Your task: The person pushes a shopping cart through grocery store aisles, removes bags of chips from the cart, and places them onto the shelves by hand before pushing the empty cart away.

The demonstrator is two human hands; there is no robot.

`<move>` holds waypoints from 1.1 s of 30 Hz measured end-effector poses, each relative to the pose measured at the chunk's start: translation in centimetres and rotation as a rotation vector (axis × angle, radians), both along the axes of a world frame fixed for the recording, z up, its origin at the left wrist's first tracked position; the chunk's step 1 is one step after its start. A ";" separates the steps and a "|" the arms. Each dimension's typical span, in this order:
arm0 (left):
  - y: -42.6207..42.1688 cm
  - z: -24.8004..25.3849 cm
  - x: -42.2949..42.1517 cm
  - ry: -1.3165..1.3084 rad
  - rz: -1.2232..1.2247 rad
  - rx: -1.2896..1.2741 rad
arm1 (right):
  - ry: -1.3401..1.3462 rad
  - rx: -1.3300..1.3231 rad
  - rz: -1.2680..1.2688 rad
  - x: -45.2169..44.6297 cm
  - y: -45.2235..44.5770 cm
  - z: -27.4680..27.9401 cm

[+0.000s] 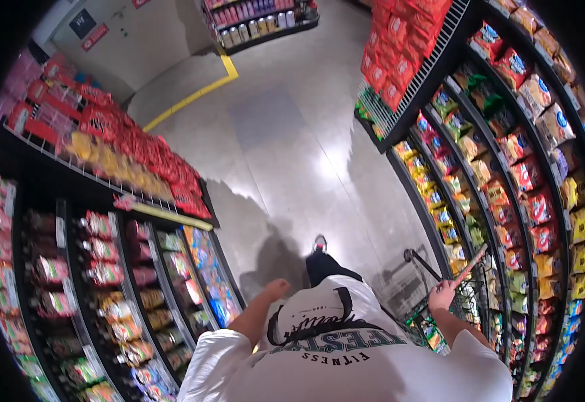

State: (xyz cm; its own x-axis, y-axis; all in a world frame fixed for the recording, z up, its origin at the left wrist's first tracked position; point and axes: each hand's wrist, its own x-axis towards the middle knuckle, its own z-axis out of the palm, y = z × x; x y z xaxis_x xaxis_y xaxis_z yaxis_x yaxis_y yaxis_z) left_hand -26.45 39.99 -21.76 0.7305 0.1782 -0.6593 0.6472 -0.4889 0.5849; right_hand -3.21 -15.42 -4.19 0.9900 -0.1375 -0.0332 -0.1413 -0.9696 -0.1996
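My right hand (442, 295) is wrapped round the bar handle (472, 262) of a shopping cart beside me on the right. Dark wire mesh of the cart's basket (468, 298) shows near that hand; most of the cart blends into the shelf behind it. At my left side hangs my left hand (278, 289), its fingers curled in and no object visible in it. One shoe (320, 243) shows on the floor in front of my white printed shirt (346, 328).
Snack-bag shelves (533, 181) line the right side, with red bags (396, 57) on the end rack. Packaged goods fill the left shelves (105, 268), below red packets (172, 167). Ahead are the grey floor (285, 167), a yellow line (195, 98) and a can display (259, 28).
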 end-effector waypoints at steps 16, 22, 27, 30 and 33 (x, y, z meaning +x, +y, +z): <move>23.6 1.2 18.2 -0.018 0.354 -0.237 | -0.019 -0.011 -0.146 22.7 19.3 -0.5; 32.1 -4.2 16.7 0.017 0.301 -0.100 | 0.012 -0.088 -0.109 28.3 27.0 -1.0; 39.2 -1.3 21.6 0.021 0.411 -0.036 | -0.003 -0.084 -0.093 31.3 33.3 -2.3; 43.2 1.0 24.5 0.103 0.480 -0.093 | 0.002 -0.077 -0.105 32.8 37.4 -2.7; 46.1 0.5 25.8 0.030 0.490 -0.069 | -0.028 -0.102 -0.043 33.7 42.4 -1.7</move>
